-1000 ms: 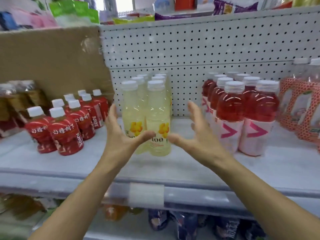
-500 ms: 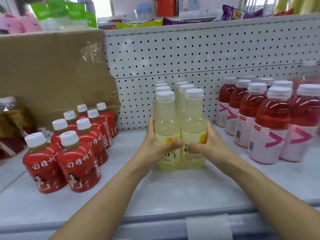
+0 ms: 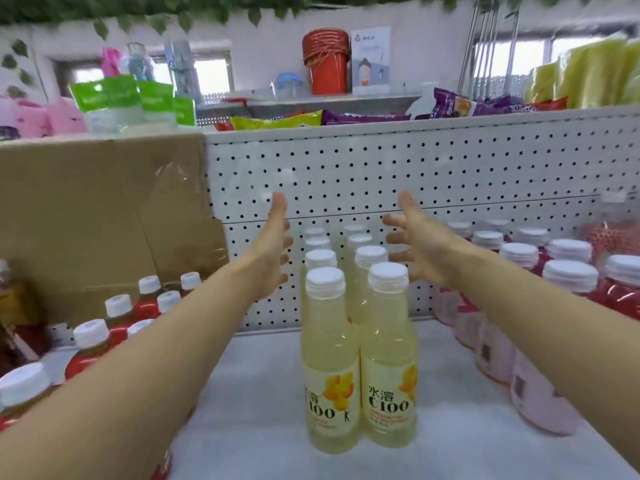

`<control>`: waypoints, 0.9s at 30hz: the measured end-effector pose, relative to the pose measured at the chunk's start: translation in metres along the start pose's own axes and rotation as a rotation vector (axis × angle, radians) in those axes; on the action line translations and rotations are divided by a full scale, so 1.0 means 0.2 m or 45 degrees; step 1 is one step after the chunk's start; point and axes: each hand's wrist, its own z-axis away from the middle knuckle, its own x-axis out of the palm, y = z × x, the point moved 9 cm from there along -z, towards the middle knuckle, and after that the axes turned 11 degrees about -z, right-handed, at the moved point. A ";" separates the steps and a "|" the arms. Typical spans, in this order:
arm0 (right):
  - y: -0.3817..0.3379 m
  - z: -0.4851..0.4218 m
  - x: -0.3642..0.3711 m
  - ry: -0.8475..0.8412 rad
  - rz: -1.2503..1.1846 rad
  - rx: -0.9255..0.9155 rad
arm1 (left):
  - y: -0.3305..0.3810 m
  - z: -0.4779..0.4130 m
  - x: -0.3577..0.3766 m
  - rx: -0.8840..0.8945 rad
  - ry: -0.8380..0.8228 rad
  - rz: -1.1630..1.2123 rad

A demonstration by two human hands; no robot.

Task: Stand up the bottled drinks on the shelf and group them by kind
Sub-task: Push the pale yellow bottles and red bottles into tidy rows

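Left hand (image 3: 273, 251) and right hand (image 3: 420, 244) hover spread and empty, flanking the far yellow bottles (image 3: 370, 261); all visible kinds stand grouped, little seems left.

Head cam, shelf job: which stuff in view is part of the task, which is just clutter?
Job: pale yellow white-capped bottles, two upright rows; small red-labelled bottles, left; red drinks with pink labels, right; open left hand and right hand flanking the yellow rows.
Clutter: brown cardboard sheet; stack of red plastic cups; purple snack packets.
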 end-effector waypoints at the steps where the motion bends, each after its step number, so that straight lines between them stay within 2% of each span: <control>1: -0.02 -0.05 0.01 -0.006 0.016 0.038 | 0.01 -0.03 0.00 -0.038 -0.001 -0.027; 4: -0.03 -0.17 0.05 -0.011 0.046 0.162 | 0.01 -0.10 0.04 -0.144 -0.052 -0.120; 8: 0.08 -0.24 0.12 -0.098 0.077 0.416 | -0.12 -0.19 0.15 -0.336 -0.224 -0.171; 12: 0.19 -0.31 0.14 -0.097 0.028 0.525 | -0.20 -0.21 0.16 -0.496 -0.210 -0.027; 17: 0.22 -0.30 0.13 -0.066 -0.006 0.508 | -0.18 -0.20 0.16 -0.443 -0.149 0.018; 23: 0.20 -0.22 0.13 -0.096 0.044 0.471 | -0.18 -0.10 0.19 -0.371 -0.237 0.044; 27: 0.19 -0.11 0.14 -0.167 -0.129 0.403 | -0.16 0.02 0.20 -0.211 -0.228 0.099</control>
